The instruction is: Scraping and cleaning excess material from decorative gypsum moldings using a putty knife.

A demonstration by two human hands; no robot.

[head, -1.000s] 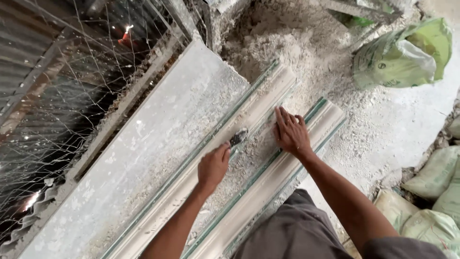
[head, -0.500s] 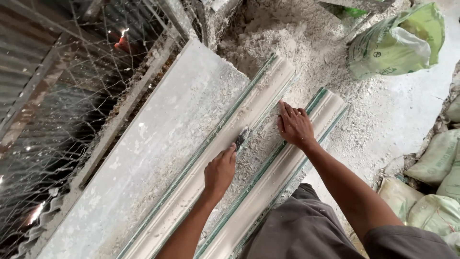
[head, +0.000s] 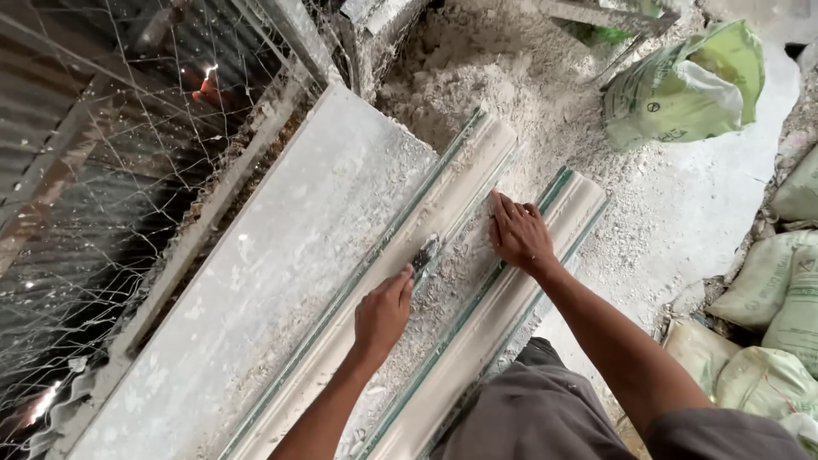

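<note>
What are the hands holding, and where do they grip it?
The left hand grips a small scraper by its handle end. The right hand holds nothing; it lies flat on the pale moulding.

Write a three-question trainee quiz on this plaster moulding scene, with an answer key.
1. True or false: the left hand holds a scraper.
2. Where does the right hand rest? A) on the green sack B) flat on the moulding C) on the wire mesh
3. Fill in: the scraper blade sits in the ___ between the two long mouldings.

Key: 1 true; 2 B; 3 gap.
</note>
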